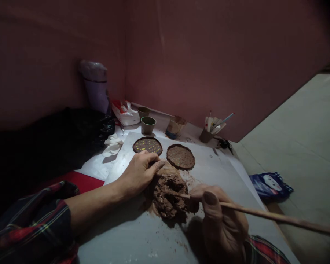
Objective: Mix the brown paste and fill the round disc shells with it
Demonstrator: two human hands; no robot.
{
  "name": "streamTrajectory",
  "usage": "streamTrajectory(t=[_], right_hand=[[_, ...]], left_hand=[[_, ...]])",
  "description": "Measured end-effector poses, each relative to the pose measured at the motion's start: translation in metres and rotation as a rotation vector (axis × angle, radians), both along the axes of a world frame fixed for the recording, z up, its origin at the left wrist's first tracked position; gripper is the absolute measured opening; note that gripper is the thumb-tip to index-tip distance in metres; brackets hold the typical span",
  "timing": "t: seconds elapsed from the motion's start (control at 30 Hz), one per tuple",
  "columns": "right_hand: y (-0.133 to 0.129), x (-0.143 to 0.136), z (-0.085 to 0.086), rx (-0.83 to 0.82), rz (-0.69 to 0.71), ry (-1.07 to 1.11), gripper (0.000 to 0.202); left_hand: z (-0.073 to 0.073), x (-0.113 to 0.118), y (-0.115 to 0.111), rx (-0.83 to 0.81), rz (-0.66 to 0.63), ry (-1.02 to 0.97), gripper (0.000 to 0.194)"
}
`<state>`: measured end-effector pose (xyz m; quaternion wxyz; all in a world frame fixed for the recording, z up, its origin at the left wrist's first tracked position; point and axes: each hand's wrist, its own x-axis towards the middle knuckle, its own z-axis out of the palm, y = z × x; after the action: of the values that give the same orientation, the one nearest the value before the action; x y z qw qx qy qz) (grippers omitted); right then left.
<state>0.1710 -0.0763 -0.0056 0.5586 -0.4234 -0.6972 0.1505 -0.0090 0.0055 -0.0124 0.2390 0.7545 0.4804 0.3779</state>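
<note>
- Step in hand: judged from the pose, the tip of a slim, tan wooden stick (pixel 264 214) is working into a lumpy, dark-brown, moist-looking mass (pixel 167 207).
- Location: the mass sits near the centre of a flat, pale-grey work sheet (pixel 225 172), between the two hands.
- Right hand (pixel 222 216): the fingers and thumb grasp the stick near its working end; the shaft extends to the right, past the sheet.
- Left hand (pixel 141 168): it is at the far left edge of the mass, fingers curled and thumb extended near them. Whether it pinches anything, or bears on the mass, cannot be told.
- Next move: it likely calls for a firm right grip and controlled tip pressure, with the left hand steadying the mass.
- Mass: coarse, clotted, irregular in outline, with a hollow at the stick tip; smears and crumbs surround it.
- Far side, left: a flat, round, dark-brown disc with a raised rim and yellow flecks (pixel 148 144).
- Far side, right of it: a flat, round, plainer brown disc with a rough, pitted face (pixel 180 157).
- Beyond the discs: a small, tapered, grey-green cup (pixel 148 127) with a smooth wall.
</note>
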Motion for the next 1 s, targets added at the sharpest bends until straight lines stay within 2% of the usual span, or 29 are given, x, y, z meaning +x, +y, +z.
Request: streamTrajectory(t=[0.1, 0.23, 0.33, 0.4, 0.5, 0.57, 0.63, 0.8, 0.93, 1.0], right_hand=[[0.000, -0.002, 0.005, -0.051, -0.067, -0.037, 0.034], [0.001, -0.011, 0.011, 0.009, -0.269, 0.237, 0.034], [0.004, -0.011, 0.011, 0.162, -0.224, 0.428, 0.032], [0.006, -0.007, 0.007, 0.193, -0.183, 0.436, 0.030], [0.007, 0.000, 0.000, 0.027, -0.155, 0.241, 0.030], [0.006, 0.003, -0.002, -0.074, -0.073, 0.086, 0.031], [0.005, 0.004, -0.001, -0.116, -0.014, 0.025, 0.034], [0.004, 0.003, 0.005, -0.064, -0.206, 0.139, 0.038], [0.007, 0.000, 0.004, 0.066, -0.210, 0.397, 0.031], [0.008, -0.002, 0.003, 0.131, -0.201, 0.448, 0.028]], left_hand=[[-0.001, -0.001, 0.000, -0.009, 0.004, -0.007, 0.026], [0.001, -0.001, -0.001, -0.016, 0.011, 0.004, 0.027], [0.002, -0.001, -0.001, -0.005, 0.009, 0.018, 0.028], [0.002, 0.000, -0.001, -0.003, 0.011, 0.018, 0.028], [0.002, 0.001, -0.001, -0.009, 0.011, 0.006, 0.028], [0.001, 0.000, 0.000, -0.006, 0.007, 0.003, 0.029], [0.001, 0.000, 0.000, -0.004, 0.004, 0.000, 0.029], [0.001, 0.000, 0.001, -0.008, 0.001, -0.003, 0.027], [0.002, 0.000, 0.000, -0.004, 0.005, 0.005, 0.029], [0.001, 0.000, 0.000, 0.000, 0.008, 0.010, 0.029]])
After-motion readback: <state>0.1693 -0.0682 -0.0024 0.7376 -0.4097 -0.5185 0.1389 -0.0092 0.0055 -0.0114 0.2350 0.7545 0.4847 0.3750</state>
